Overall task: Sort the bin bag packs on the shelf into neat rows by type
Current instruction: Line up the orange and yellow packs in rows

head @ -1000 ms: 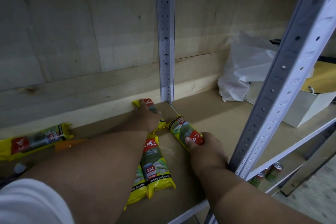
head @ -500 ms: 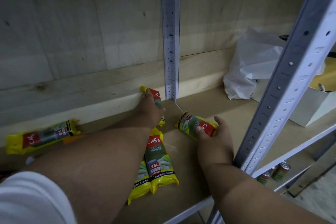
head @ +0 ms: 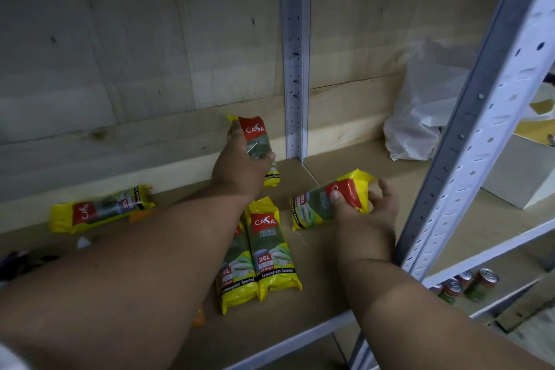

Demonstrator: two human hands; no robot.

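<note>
2 hands [head: 240, 171] [head: 368, 213], each around 1 yellow pack [head: 255, 138] [head: 327, 201]

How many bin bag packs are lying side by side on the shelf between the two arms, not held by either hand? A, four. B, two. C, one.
B: two packs lie side by side on the shelf, labels up, while the left hand and the right hand each hold a separate pack.

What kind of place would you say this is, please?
Probably a shop stockroom: bare metal racking with board shelves, identical bin bag packs, and tins on the shelf below.
</note>
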